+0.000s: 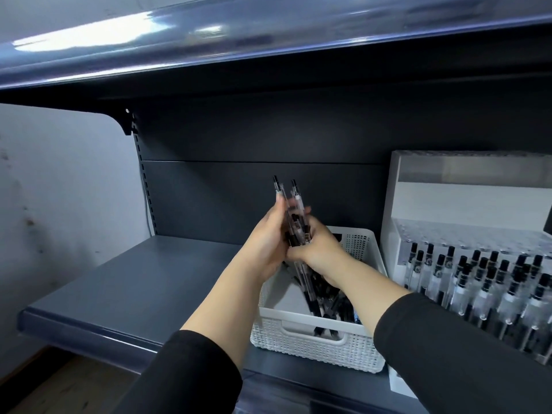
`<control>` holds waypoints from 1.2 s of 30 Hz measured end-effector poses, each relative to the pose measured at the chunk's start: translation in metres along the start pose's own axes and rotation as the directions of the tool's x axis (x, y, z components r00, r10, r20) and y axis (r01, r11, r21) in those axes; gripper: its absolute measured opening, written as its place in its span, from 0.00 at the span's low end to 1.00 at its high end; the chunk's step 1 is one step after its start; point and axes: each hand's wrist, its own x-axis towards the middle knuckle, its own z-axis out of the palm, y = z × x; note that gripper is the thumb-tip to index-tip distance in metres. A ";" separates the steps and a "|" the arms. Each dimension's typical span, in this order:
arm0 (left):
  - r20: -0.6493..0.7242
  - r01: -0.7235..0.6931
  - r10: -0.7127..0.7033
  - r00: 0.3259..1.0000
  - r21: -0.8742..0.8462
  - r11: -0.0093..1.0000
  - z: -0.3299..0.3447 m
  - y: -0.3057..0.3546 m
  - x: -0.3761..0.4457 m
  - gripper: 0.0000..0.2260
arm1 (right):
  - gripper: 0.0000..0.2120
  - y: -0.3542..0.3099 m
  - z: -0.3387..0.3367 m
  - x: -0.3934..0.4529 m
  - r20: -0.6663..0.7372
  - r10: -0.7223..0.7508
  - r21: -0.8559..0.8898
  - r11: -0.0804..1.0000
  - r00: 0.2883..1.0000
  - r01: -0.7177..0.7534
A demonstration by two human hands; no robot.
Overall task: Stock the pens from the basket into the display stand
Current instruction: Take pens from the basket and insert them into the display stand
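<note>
Gathering a bundle of pens (295, 222) above the white basket (313, 345), the left hand (268, 234) cups them from one side while the right hand (316, 249) curls round them from the other, likely squaring the tips for easy slotting. More pens lie loose in the basket near the shelf's (119, 288) front edge. The display stand (466, 204), partly stocked, waits just beside it toward the right end.

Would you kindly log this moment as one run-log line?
left hand: holds pen bundle | right hand: holds bundle | basket: pens left | display stand: partly stocked
</note>
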 end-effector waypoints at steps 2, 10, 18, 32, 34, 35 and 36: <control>0.012 -0.009 0.009 1.000 0.020 1.000 0.000 0.000 -0.001 0.23 | 0.24 0.001 0.000 0.000 -0.010 0.014 -0.018 1.000 1.000 -0.014; -0.018 -0.111 0.111 0.994 0.002 0.994 -0.005 -0.004 0.002 0.11 | 0.19 0.000 0.000 -0.003 0.107 0.055 -0.071 0.996 0.993 -0.048; -0.068 -0.110 0.109 0.992 -0.005 0.994 -0.004 -0.001 -0.002 0.08 | 0.10 -0.004 -0.002 -0.004 0.059 -0.019 -0.161 0.987 0.998 0.029; 0.133 0.048 -0.078 0.988 0.209 0.977 -0.007 -0.001 -0.030 0.25 | 0.14 -0.008 -0.006 -0.023 0.118 0.043 0.005 0.999 0.992 -0.044; 0.124 0.063 -0.096 0.988 0.248 0.967 -0.008 -0.003 -0.033 0.24 | 0.13 -0.008 -0.006 -0.025 0.148 0.052 -0.048 0.998 0.988 -0.046; 0.121 0.073 -0.108 0.987 0.269 0.961 -0.009 -0.004 -0.033 0.22 | 0.15 -0.007 -0.005 -0.026 0.179 0.052 -0.066 0.997 0.983 -0.040; 0.117 0.086 -0.123 0.985 0.279 0.956 -0.009 -0.004 -0.034 0.21 | 0.17 -0.007 -0.004 -0.028 0.214 0.054 -0.079 0.996 0.975 -0.038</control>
